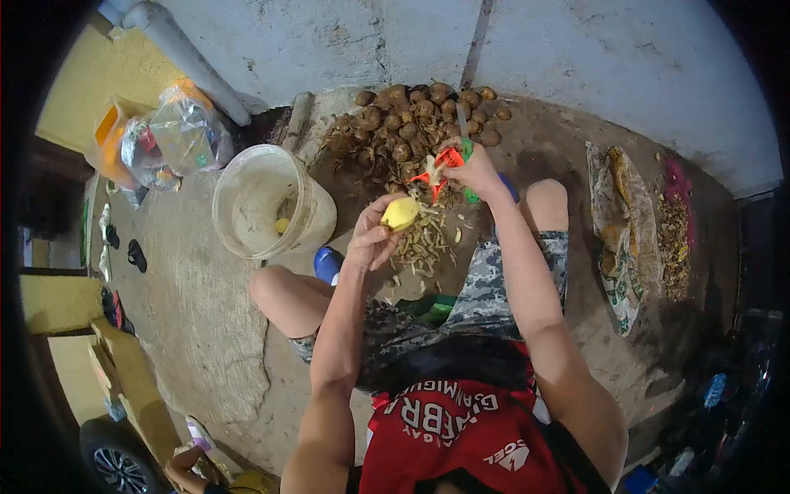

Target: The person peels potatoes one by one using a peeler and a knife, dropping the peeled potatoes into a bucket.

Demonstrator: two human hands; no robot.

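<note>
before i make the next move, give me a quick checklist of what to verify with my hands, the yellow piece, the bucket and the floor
1. Left hand has the yellow piece: ok, fingers hold its side.
2. Yellow piece bare all over: cannot tell, its underside is hidden.
3. Blade pointing away from the left hand: ok, it points toward the wall beyond the right hand.
4. Red item at the right hand free of scraps: not ok, a pale scrap shows against it.
5. Bucket open on top: ok, a small yellow lump shows inside.
6. Floor between the legs free of peelings: not ok, they lie scattered there.
</note>
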